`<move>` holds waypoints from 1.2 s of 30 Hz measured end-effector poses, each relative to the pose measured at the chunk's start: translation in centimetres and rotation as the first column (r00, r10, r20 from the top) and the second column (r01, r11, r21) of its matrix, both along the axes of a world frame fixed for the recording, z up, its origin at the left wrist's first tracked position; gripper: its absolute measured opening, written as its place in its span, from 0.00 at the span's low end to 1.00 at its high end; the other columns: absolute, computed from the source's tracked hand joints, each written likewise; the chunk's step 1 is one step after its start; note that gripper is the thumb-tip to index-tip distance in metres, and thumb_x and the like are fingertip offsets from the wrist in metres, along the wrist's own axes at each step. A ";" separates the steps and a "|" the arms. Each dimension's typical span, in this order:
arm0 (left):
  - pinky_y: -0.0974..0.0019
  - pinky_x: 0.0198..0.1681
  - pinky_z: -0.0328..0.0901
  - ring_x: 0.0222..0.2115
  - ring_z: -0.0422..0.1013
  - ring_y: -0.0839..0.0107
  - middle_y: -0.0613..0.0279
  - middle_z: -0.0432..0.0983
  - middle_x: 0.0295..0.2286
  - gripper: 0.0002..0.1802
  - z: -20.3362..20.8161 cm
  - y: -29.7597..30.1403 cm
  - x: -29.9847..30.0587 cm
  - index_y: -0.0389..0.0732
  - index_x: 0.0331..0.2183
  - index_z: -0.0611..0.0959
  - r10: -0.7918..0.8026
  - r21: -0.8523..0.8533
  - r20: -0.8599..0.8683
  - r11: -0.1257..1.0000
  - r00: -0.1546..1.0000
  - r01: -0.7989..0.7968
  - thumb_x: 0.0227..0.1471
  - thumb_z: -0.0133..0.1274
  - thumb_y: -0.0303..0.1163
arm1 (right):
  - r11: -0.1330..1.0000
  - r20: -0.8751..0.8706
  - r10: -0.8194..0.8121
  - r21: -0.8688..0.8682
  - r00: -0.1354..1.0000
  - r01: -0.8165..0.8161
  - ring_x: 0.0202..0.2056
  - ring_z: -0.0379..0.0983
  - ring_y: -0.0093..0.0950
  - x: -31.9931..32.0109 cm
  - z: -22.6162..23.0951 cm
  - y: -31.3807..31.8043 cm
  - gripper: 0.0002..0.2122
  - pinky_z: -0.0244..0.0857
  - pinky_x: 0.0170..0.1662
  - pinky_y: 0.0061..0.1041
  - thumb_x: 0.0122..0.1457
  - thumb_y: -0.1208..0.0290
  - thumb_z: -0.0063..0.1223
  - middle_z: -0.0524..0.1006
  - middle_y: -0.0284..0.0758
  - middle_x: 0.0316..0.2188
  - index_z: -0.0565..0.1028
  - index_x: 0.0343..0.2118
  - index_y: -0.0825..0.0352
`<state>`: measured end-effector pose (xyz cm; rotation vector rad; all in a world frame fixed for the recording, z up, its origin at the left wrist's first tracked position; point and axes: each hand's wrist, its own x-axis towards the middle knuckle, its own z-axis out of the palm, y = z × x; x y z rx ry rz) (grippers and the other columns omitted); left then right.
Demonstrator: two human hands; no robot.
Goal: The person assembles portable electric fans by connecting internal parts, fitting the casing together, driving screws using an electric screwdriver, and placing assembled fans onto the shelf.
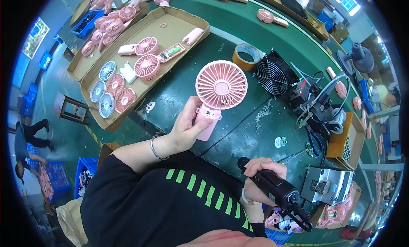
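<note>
My left hand (190,121) is closed around the handle of a pink handheld fan (221,87), its round grille facing up over the green work table (179,93). In my right hand (266,168) is a black electric screwdriver (275,187), held at the near edge of the table with its tip pointing left toward the fan handle but apart from it. A cord runs from the back end of the screwdriver. My fingers wrap its front part.
A cardboard tray (181,23) at the left holds fan parts and pink and white grilles. Tape (247,57), a black cooling fan (272,76), a wired machine (315,98), pliers (314,141) and a screw feeder (326,185) stand right. A conveyor (238,12) carries fans behind.
</note>
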<state>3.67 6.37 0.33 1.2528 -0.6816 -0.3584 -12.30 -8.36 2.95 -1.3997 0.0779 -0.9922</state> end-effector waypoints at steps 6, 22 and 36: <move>0.70 0.40 0.69 0.38 0.72 0.73 0.54 0.73 0.40 0.26 3.9 0.9 2.3 0.36 0.53 0.62 0.061 0.116 -0.337 0.993 0.940 -0.023 0.57 0.51 0.33 | 1.000 -0.005 -0.007 -0.020 1.000 0.007 0.15 0.65 0.27 -0.1 0.1 0.0 0.43 0.64 0.21 0.27 0.48 0.22 0.31 0.68 0.36 0.15 0.66 0.35 0.71; 0.75 0.41 0.67 0.40 0.71 0.73 0.56 0.74 0.47 0.35 3.7 1.5 26.5 0.39 0.60 0.63 0.427 0.261 0.322 0.818 0.845 -0.513 0.50 0.48 0.16 | 0.997 0.103 0.035 0.066 0.994 -0.042 0.14 0.65 0.27 -0.1 -1.2 0.1 0.42 0.62 0.18 0.24 0.50 0.23 0.32 0.69 0.36 0.14 0.66 0.36 0.71; 0.51 0.39 0.68 0.36 0.74 0.46 0.43 0.77 0.33 0.33 5.6 15.2 24.1 0.38 0.44 0.71 0.092 0.580 0.812 -0.021 0.576 -0.814 0.39 0.64 0.43 | 0.999 0.092 0.055 -0.003 0.994 -0.054 0.13 0.65 0.26 0.6 -0.6 0.2 0.43 0.62 0.17 0.23 0.49 0.23 0.32 0.68 0.35 0.13 0.66 0.35 0.71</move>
